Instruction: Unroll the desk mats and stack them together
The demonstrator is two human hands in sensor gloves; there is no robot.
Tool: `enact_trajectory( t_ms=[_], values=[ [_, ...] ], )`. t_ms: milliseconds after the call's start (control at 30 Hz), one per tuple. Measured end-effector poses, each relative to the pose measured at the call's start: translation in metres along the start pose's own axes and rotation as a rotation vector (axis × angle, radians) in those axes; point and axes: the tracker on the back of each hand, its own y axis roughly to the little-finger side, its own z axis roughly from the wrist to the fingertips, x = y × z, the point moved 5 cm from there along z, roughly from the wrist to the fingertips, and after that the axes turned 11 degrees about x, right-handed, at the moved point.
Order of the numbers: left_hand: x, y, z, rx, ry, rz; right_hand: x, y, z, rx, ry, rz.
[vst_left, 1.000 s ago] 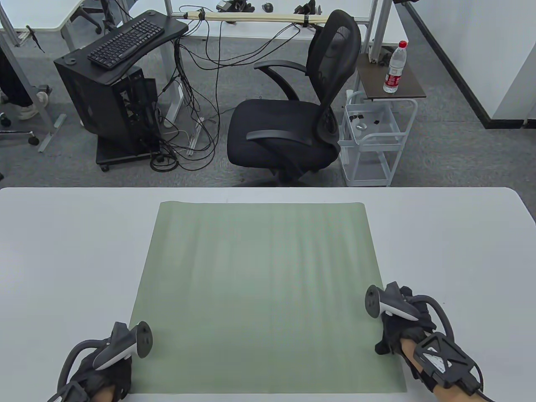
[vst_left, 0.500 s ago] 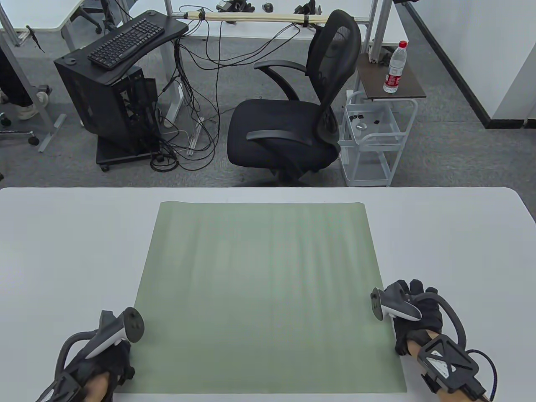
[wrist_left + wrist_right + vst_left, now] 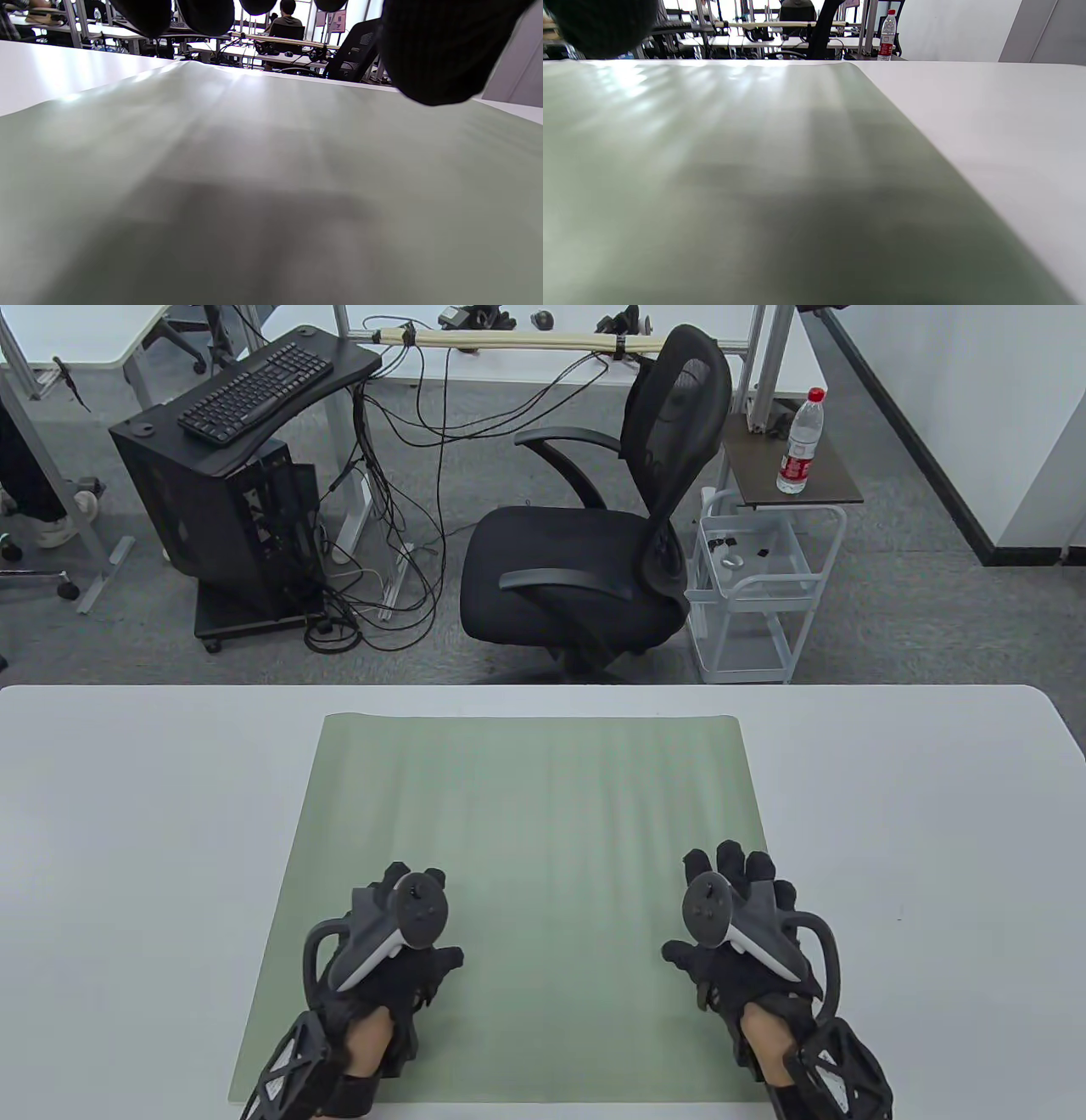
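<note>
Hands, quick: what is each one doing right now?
Left hand: open, fingers spread over the green mat, holding nothing.
Right hand: open, fingers spread over the mat, holding nothing.

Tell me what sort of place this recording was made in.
Most likely an office or lab workspace: a black mesh office chair and a keyboard on a computer stand sit beyond the white table, with more desks and a seated person visible in the left wrist view.
</note>
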Motion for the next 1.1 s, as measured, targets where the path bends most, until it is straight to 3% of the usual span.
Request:
enact_trajectory(
  t_ms=[167,400,567,1100],
  values=[
    [0.014,-0.003,0.003,0.017,-0.037,0.070,-0.011,-0.004,0.001,0.018,0.072,-0.069],
    [0.008,0.003,-0.007,-0.001,-0.084,0.025,-0.006,0.016,-0.006,-0.022,0.131,-0.017],
    [0.012,-0.004,-0.014,0.028,-0.067,0.072,-0.003,0.010,-0.014,-0.006,0.153,-0.012],
    [0.019,-0.010,-0.011,0.033,-0.011,0.072,-0.011,0.006,-0.013,0.005,0.090,-0.016]
  ],
)
